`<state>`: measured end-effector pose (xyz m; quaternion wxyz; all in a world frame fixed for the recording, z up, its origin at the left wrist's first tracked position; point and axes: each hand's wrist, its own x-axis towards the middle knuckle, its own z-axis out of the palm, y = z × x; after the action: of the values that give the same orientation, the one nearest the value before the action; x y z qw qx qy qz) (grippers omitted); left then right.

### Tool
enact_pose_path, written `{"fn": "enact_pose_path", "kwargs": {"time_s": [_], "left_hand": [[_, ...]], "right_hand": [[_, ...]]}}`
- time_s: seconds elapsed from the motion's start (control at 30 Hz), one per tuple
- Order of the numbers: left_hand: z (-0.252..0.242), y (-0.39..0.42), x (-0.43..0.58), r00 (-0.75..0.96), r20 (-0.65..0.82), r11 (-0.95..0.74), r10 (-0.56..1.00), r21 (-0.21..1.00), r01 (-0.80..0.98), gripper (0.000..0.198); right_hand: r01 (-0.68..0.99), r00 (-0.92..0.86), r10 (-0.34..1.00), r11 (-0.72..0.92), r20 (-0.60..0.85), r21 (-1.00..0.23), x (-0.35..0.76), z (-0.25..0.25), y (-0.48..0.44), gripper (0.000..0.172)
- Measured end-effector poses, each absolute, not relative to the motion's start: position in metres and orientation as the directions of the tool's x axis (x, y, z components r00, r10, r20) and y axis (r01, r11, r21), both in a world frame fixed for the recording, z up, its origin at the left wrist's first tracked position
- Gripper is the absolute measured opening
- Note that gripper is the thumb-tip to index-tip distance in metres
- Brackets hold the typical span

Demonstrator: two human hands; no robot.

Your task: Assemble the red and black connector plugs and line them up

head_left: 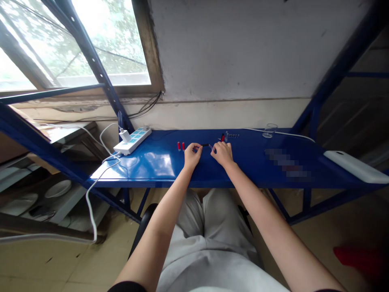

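Both my hands rest on the blue metal shelf (158, 164). My left hand (192, 154) is curled, its fingertips pinching the end of a small black part (206, 144). My right hand (223, 153) is also curled, gripping a thin piece I cannot make out, close to the black part's other end. Two small red parts (181, 145) lie just left of my left hand. A red and black piece (223, 137) and a row of tiny dark parts (233, 136) lie behind my right hand.
A white power strip (133, 140) with a plugged-in charger and white cable sits at the shelf's left. A clear glass (269, 130) stands at the back right. A white device (355, 165) lies on the right end. Blue frame struts rise on both sides.
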<state>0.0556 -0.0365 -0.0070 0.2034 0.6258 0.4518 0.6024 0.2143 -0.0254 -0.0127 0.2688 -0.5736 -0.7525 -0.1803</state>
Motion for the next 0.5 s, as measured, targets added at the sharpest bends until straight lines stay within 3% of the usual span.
{"fn": "enact_pose_path", "kwargs": {"time_s": [0.5], "left_hand": [[-0.0090,-0.0409,0.0563,0.002,0.670,-0.624,0.742,0.690,0.366,0.027]], "right_hand": [[0.948,-0.221,0.769,0.314,0.600,-0.053,0.2118,-0.0146,-0.0265,0.008]]}}
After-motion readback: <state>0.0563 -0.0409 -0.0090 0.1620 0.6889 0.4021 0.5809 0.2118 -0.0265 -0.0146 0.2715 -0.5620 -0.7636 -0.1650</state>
